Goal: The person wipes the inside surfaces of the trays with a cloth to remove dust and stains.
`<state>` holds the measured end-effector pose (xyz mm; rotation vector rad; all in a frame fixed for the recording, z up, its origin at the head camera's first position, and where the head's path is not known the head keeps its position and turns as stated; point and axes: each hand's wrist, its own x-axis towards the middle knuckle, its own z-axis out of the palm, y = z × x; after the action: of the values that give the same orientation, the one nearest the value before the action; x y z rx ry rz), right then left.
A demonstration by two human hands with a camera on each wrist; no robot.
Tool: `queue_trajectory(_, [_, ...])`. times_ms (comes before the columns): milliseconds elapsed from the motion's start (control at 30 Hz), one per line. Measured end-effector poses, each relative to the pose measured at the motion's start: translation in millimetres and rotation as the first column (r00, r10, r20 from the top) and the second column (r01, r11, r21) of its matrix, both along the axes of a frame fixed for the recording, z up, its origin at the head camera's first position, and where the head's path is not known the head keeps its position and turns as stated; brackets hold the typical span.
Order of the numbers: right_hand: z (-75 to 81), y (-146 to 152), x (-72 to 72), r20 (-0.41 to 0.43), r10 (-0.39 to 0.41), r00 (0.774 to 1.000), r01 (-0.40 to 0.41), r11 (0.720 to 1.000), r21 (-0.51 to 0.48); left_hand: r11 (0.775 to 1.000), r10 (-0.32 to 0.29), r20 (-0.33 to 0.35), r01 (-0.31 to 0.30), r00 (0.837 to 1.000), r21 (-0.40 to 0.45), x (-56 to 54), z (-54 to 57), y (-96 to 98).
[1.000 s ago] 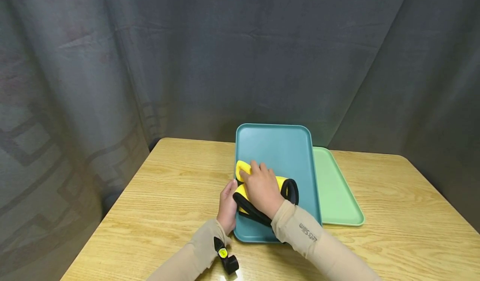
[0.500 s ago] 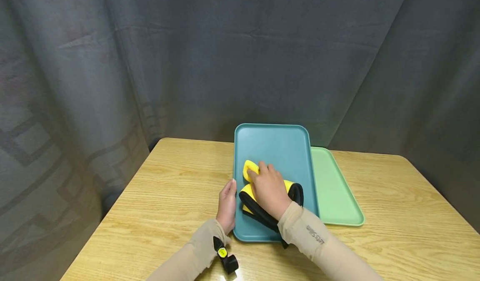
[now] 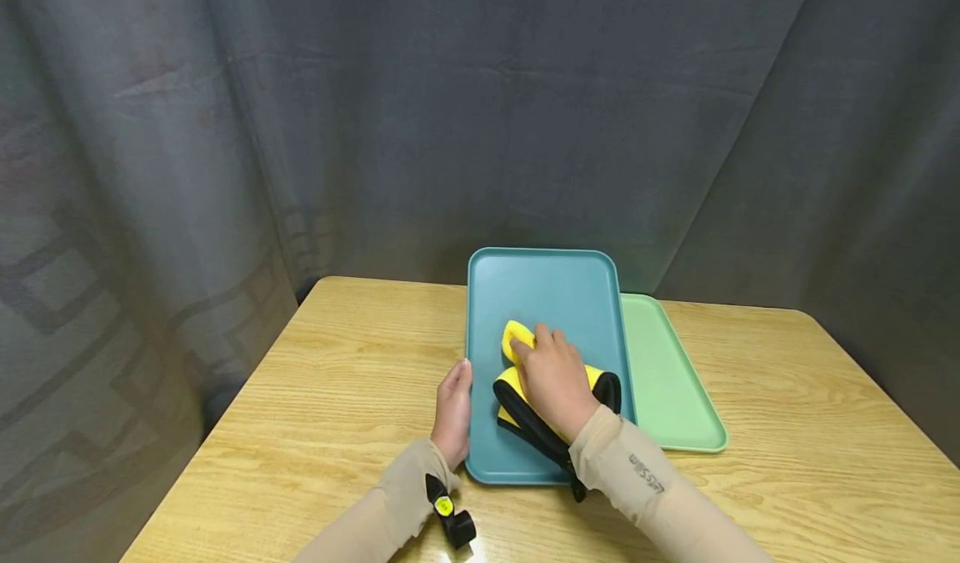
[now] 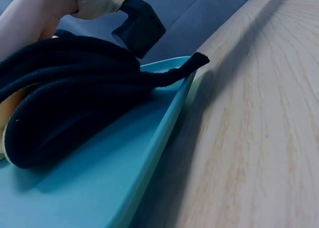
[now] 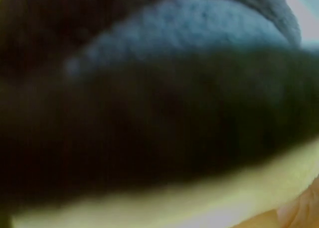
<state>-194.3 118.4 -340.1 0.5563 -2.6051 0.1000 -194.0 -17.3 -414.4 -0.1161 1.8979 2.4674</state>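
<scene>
In the head view, a blue tray stands lengthwise before me. My left hand holds its left side, thumb along the rim and the other fingers hidden. My right hand grips a bunched yellow cleaning cloth with black edging, pressed against the tray's surface. One black end of the cloth hangs over the tray's near rim. The left wrist view shows the cloth's dark folds over the blue tray and the right sleeve above. Up close and blurred, the cloth fills the right wrist view.
A light green tray lies on the wooden table, partly covered by the blue one on its left. Grey curtains hang behind the table. A black strap with a small device sits on my left wrist.
My right hand has slid the cloth rightward across the blue tray, from its left rim toward the middle. The blue tray has shifted very slightly left; my left hand stays at its side.
</scene>
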Motion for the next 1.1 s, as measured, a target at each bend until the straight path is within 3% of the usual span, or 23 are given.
queue_trajectory(400, [-2.5, 20.7, -2.6, -0.006, -0.032, 0.999, 0.032, 0.999, -0.025, 0.999, 0.024, -0.054, -0.023, 0.998, 0.023, -4.0, -2.1, -1.1])
queue_trajectory(533, [-3.1, 28.8, -3.8, 0.001, -0.046, 0.999, 0.046, 0.998, -0.039, 0.999, 0.052, -0.047, -0.051, 0.998, 0.011, -6.0, -2.4, -1.9])
queue_trajectory(800, [-4.3, 44.4, -5.3, 0.040, -0.102, 0.994, 0.105, 0.992, -0.068, 1.000, 0.019, -0.026, -0.019, 0.999, 0.007, -7.0, -3.4, -5.0])
queue_trajectory(1100, [-3.9, 60.6, -7.1, 0.071, -0.162, 0.984, 0.169, 0.981, -0.095, 0.999, 0.042, -0.033, -0.042, 0.999, 0.004, -8.1, -3.8, -6.0])
